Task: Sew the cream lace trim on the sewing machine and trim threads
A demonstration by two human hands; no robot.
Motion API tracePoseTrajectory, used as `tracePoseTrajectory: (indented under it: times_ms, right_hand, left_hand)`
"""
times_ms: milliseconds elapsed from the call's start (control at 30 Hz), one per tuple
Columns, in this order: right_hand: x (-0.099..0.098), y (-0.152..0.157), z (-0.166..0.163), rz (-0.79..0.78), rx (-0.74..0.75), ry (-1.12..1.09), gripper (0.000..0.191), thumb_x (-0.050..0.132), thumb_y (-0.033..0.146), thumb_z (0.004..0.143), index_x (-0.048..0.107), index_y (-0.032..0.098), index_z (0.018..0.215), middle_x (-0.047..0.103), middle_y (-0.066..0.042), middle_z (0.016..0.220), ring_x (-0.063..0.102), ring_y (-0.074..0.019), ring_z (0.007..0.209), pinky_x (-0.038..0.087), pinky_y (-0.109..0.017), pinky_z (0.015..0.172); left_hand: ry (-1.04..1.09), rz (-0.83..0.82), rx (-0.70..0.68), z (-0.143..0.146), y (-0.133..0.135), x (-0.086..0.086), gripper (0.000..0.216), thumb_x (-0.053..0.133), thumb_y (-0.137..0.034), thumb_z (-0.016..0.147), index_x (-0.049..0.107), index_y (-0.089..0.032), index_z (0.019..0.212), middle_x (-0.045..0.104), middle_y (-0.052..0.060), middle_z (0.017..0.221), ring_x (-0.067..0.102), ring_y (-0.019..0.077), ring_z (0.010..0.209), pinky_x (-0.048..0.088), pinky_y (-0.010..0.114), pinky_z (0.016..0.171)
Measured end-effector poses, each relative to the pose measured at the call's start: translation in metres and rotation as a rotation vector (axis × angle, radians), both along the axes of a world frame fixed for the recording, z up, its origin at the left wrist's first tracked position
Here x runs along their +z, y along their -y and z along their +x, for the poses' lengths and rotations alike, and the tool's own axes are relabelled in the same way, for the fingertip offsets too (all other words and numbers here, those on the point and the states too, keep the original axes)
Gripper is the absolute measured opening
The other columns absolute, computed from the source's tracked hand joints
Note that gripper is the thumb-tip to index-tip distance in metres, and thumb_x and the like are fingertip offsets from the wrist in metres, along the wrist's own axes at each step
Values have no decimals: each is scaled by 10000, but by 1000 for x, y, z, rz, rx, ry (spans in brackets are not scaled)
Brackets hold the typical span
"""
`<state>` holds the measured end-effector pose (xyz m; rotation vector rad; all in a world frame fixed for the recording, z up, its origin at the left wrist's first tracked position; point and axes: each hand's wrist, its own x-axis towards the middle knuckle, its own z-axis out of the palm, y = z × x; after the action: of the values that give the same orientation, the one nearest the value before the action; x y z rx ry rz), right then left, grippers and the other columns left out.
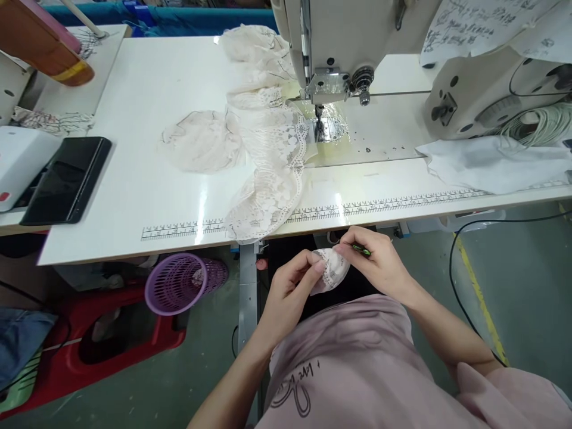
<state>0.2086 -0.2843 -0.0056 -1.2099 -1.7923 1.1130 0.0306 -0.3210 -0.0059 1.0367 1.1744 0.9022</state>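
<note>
Your left hand (286, 292) pinched a small lace piece (331, 269) between thumb and fingertips, holding it in front of your lap, just below the near edge of the white table (147, 196). Your right hand (379, 262), at three o'clock from the piece, was closed around a slim green tool (361, 250), whose tip touched the piece's upper edge. I could not tell what kind of tool it was.

At twelve o'clock from your hands, a long strip of lace fabric (272, 161) ran from the table's near edge up to the needle of the sewing machine (348, 36). A pale rounded cup piece (201, 140) lay just beside the strip, at its nine o'clock. A black phone (67, 179) lay far off at ten o'clock from your hands. A purple basket (179, 283) sat under the table at nine o'clock from your left hand, above a red stool (111, 339). A white cloth (491, 164) lay at two o'clock, beside the machine.
</note>
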Motion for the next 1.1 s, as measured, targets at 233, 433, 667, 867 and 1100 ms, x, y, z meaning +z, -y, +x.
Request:
tracePoseTrajectory:
  times_ms: [233, 433, 667, 867, 1100]
  right_hand:
    - [5, 6, 1, 277, -30, 223, 147, 537, 303, 940, 582, 172, 988, 608, -15, 875, 551, -122, 748, 414, -245, 647]
    - [12, 19, 0, 603, -35, 492, 344, 484, 239, 966, 531, 127, 1288, 619, -42, 850, 539, -159, 766, 432, -284, 673]
    - [8, 28, -1, 704, -60, 599, 287, 525, 194, 949, 577, 114, 1220, 620, -17, 769, 508, -124, 661, 379, -276, 577]
    - [8, 26, -1, 697, -51, 597, 300, 523, 204, 952, 569, 119, 1236, 622, -18, 766, 506, -128, 665, 386, -282, 592]
    - [6, 25, -3, 739, -81, 588, 293, 552, 203, 941, 576, 117, 1220, 618, -9, 744, 498, -120, 641, 372, -279, 587]
  left_hand:
    - [-57, 93, 85, 4, 4, 4, 281, 580, -388, 889, 551, -173, 711, 456, -25, 656, 384, 87, 578, 343, 197, 534]
    - [-86, 110, 123, 6, 3, 4, 281, 569, -377, 900, 544, -171, 710, 445, -27, 633, 392, 86, 573, 350, 190, 527]
    - [-87, 134, 153, 6, 3, 3, 271, 582, -364, 892, 554, -173, 701, 483, -17, 643, 425, 95, 590, 387, 192, 550]
    - [-101, 138, 152, 7, 2, 5, 276, 586, -383, 886, 574, -174, 705, 498, -13, 644, 433, 100, 594, 401, 198, 561]
    - [-74, 134, 166, 10, 1, 7, 275, 604, -375, 873, 579, -177, 684, 506, -13, 645, 428, 105, 601, 405, 211, 591]
